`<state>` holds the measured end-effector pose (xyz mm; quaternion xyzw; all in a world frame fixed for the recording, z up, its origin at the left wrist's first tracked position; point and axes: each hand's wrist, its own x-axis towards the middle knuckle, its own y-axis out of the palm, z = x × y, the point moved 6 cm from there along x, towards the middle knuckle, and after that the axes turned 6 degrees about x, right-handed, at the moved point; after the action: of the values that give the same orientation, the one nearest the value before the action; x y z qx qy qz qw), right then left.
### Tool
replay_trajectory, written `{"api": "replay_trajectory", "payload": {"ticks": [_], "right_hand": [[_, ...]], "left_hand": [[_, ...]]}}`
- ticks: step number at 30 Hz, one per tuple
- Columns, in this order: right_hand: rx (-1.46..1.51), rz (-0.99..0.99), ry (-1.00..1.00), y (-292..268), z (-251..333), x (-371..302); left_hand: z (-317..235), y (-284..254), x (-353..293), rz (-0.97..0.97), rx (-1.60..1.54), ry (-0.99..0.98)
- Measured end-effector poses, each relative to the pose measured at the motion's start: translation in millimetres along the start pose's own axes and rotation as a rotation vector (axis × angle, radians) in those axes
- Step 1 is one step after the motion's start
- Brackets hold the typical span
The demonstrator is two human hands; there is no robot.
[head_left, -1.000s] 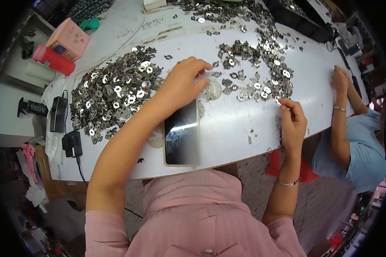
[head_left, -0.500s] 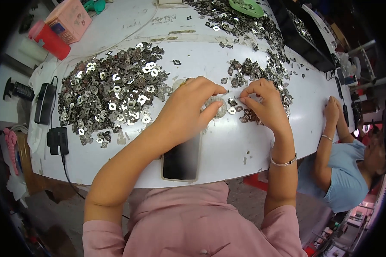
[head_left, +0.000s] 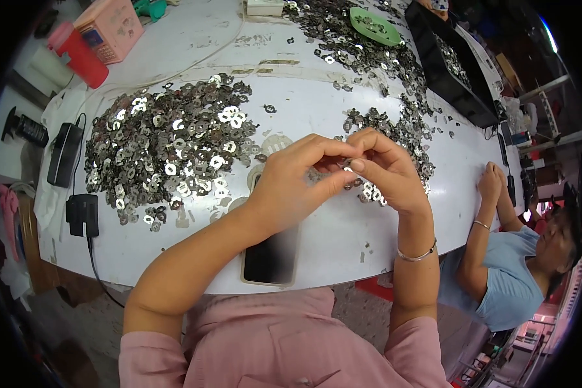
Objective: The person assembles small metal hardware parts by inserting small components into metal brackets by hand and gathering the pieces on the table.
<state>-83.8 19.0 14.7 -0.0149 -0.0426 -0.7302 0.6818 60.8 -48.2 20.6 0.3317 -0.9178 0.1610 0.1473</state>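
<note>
The white table [head_left: 333, 255] carries a large heap of metal pieces [head_left: 168, 142] left of the left hand [head_left: 290, 178], whose fingertips come together with those of the right hand [head_left: 392, 169]; whether either grips a piece I cannot tell. Such fine fingertip work probably wants light pressure and steady wrists. Open room lies right of the phone [head_left: 269, 262], toward the near edge; loose pieces [head_left: 372, 192] crowd beside the right hand
</note>
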Motion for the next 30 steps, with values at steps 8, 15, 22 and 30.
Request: {"api": "replay_trajectory", "payload": {"ticks": [8, 15, 22, 30], "right_hand": [[-0.023, -0.331, -0.041, -12.0, -11.4, 18.4], [-0.404, -0.435, -0.107, -39.1, -14.4, 5.8], [-0.974, -0.289, -0.271, -17.6, -13.4, 9.7], [-1.245, -0.309, -0.224, -8.5, -17.0, 8.3]], "left_hand": [[49.7, -9.4, -3.7, -0.095, -1.078, -0.514], [59.3, -12.4, -1.9, -0.079, -1.227, -0.53], [70.9, -24.2, 0.2, -0.156, -1.237, -0.511], [52.4, -17.2, -0.1, -0.094, -0.574, -0.492]]}}
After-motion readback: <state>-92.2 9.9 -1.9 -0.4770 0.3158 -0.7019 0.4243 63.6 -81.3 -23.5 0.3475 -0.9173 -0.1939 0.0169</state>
